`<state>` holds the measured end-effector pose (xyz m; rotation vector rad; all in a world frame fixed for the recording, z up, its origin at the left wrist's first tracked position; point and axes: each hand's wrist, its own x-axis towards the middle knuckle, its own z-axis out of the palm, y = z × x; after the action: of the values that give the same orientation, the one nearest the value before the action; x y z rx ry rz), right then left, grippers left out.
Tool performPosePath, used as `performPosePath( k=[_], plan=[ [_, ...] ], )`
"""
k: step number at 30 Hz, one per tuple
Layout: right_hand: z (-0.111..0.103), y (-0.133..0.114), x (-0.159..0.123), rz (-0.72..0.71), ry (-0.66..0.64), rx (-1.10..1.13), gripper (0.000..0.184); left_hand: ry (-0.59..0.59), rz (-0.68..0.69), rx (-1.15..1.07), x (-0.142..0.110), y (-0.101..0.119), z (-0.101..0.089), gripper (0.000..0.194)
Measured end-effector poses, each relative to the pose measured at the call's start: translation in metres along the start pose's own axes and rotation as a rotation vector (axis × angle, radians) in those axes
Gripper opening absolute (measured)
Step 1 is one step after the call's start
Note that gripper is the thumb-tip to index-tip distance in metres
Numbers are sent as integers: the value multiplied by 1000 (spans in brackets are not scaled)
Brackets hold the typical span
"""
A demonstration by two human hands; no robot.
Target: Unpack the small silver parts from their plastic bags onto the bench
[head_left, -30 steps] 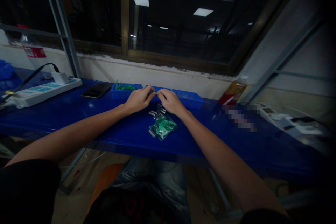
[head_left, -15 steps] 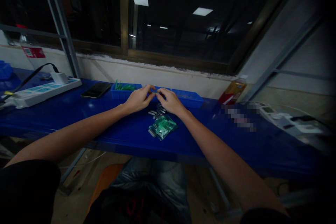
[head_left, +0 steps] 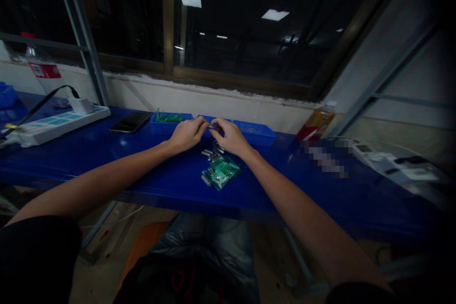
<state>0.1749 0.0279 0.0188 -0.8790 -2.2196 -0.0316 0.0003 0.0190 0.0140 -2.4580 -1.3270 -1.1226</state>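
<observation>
My left hand [head_left: 190,133] and my right hand [head_left: 228,136] meet above the blue table, in front of the blue bins. Their fingers are pinched around a small greyish part [head_left: 211,127], too small to name and mostly covered by fingertips. Just below the hands lie several small metallic pieces [head_left: 213,153] in a loose pile. Nearer to me, a clear plastic bag with green contents [head_left: 223,171] rests on the table, with another metallic piece [head_left: 205,180] at its left edge.
Behind the hands, a blue bin [head_left: 164,127] holds green strips; another blue bin [head_left: 258,134] sits to the right. A phone [head_left: 130,122] and a white power strip [head_left: 64,126] lie left. A drink bottle [head_left: 317,122] stands right. The window wall [head_left: 135,95] bounds the table.
My left fingers have curled in more tightly and the fingertips have shifted slightly around the small part. The pile and the bag have stayed in place.
</observation>
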Motion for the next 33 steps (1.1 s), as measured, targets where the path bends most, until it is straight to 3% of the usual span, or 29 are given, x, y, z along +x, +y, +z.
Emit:
performPosePath(
  k=[7, 15, 20, 33],
  plan=[
    [-1, 1, 2, -2, 24, -24, 23, 24, 49, -73, 0, 1, 1, 28],
    [-1, 1, -1, 32, 0, 5, 21, -1, -23, -93, 1, 1, 3, 26],
    [-1, 0, 0, -2, -3, -7, 14, -9, -28, -76, 1, 2, 0, 32],
    [0, -2, 1, 20, 24, 9, 19, 35, -32, -91, 0, 4, 0, 26]
  ],
)
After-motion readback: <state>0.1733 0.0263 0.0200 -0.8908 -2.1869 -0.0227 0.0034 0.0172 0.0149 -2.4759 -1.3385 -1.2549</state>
